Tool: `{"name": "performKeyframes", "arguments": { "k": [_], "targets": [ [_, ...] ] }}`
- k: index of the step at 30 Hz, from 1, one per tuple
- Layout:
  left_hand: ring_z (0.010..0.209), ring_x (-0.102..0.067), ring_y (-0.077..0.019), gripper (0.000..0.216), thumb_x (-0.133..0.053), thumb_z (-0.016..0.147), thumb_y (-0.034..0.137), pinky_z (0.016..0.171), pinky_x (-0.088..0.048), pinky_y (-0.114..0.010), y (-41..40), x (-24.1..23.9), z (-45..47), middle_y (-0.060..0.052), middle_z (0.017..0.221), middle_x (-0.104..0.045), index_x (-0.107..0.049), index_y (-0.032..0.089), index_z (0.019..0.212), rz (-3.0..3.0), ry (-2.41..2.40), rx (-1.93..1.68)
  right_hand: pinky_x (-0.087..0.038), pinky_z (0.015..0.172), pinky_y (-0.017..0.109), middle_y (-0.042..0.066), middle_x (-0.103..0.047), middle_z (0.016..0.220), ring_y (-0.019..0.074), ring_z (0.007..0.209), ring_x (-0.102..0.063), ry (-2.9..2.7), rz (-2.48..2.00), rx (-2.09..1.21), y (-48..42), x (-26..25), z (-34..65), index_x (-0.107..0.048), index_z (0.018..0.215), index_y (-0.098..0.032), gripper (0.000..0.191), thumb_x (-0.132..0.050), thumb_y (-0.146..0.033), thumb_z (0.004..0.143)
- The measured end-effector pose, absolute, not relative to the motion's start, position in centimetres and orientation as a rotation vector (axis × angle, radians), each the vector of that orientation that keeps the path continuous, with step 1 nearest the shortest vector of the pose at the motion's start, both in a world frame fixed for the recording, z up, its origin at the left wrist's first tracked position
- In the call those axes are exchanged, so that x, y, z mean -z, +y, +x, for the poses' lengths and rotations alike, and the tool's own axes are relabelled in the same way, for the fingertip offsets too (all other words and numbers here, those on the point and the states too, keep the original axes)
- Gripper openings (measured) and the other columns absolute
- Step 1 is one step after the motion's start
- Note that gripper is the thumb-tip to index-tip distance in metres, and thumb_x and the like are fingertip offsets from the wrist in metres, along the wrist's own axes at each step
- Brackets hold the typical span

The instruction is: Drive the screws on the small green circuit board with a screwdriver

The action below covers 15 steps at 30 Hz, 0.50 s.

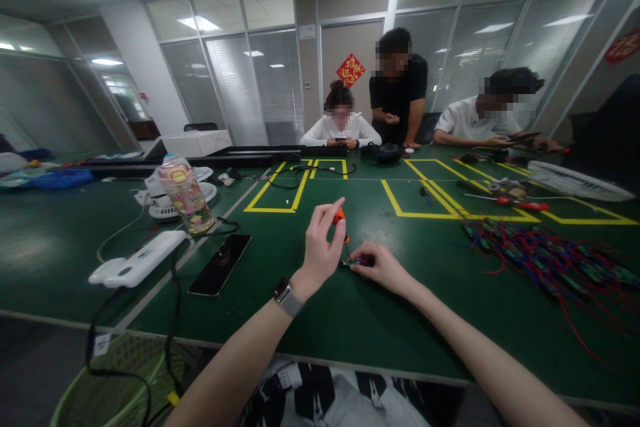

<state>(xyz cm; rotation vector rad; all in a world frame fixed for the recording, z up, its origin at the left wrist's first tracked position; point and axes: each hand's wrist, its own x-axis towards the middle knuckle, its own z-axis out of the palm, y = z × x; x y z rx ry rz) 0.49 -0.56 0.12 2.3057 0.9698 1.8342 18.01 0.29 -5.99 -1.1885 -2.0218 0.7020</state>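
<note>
My left hand [320,240], with a watch on its wrist, is closed around an orange-handled screwdriver [340,215]. Its thin dark shaft points down to a small green circuit board [346,263] on the table; whether the tip touches it I cannot tell. My right hand [383,268] pinches this board by its right part, and the fingers hide much of it. Off to the right lies a heap of similar small boards with red and blue wires [545,253].
On the green table [300,320], a black phone [221,265], white power strip [143,259] and bottle [185,197] are at left. A red-handled screwdriver [523,203] lies at right. Several people are across the table. Below the front edge stands a green basket [75,393].
</note>
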Motion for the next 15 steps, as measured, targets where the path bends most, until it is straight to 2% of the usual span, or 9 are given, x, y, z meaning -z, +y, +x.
{"name": "performKeyframes", "arguments": {
  "k": [3, 8, 12, 15],
  "targets": [
    [0.093, -0.059, -0.0156, 0.034, -0.045, 0.097, 0.016, 0.082, -0.050, -0.028, -0.55, -0.13, 0.50, -0.006, 0.104, -0.059, -0.054, 0.020, 0.130, 2.298, 0.973, -1.825, -0.048, 0.070, 0.030, 0.003, -0.064, 0.083, 0.0174, 0.075, -0.060, -2.018, -1.193, -0.724, 0.29, 5.95, 18.06, -0.072, 0.087, -0.017, 0.014, -0.070, -0.020, 0.074],
    [0.088, -0.059, -0.0152, 0.028, -0.050, 0.096, 0.019, 0.079, -0.050, -0.028, -0.47, -0.07, 0.36, -0.005, 0.100, -0.058, -0.059, 0.021, 0.123, 2.283, 1.025, -1.838, -0.048, 0.071, 0.029, 0.003, -0.065, 0.080, 0.0178, 0.075, -0.061, -2.007, -1.199, -0.758, 0.16, 5.75, 18.13, -0.069, 0.086, -0.016, 0.014, -0.069, -0.018, 0.073],
    [0.096, -0.058, -0.0162, 0.034, -0.043, 0.099, 0.018, 0.084, -0.049, -0.029, -0.57, -0.05, 0.37, -0.007, 0.109, -0.056, -0.053, 0.021, 0.131, 2.291, 0.980, -1.786, -0.049, 0.072, 0.030, 0.004, -0.065, 0.083, 0.0181, 0.076, -0.061, -2.023, -1.174, -0.749, 0.08, 5.64, 18.18, -0.069, 0.086, -0.016, 0.012, -0.067, -0.019, 0.074],
    [0.094, -0.058, -0.0159, 0.035, -0.043, 0.099, 0.019, 0.084, -0.049, -0.029, -0.48, -0.07, 0.44, -0.006, 0.105, -0.058, -0.051, 0.022, 0.133, 2.310, 0.960, -1.758, -0.049, 0.072, 0.030, 0.004, -0.065, 0.083, 0.0180, 0.076, -0.060, -2.024, -1.176, -0.742, 0.13, 5.68, 18.25, -0.070, 0.086, -0.017, 0.012, -0.067, -0.020, 0.075]
  ]
}}
